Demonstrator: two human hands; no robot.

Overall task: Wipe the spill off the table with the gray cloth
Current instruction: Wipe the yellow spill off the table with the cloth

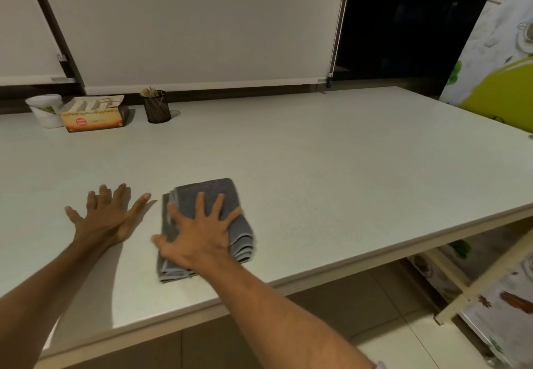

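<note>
Sticks upright in dark cup, right hand splayed on gray cloth, left hand splayed on table.

1 head-worn wide-angle view, looking forward and down from above the near edge of the bench, close over both outstretched forearms, facing the far wall blind, floor visible below at right, edges curved by the lens

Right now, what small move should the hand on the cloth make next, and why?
Probably slide the folded gray cloth along the table: the right hand presses flat on it with spread fingers, the left hand braces beside it. No spill is clearly visible.
</note>
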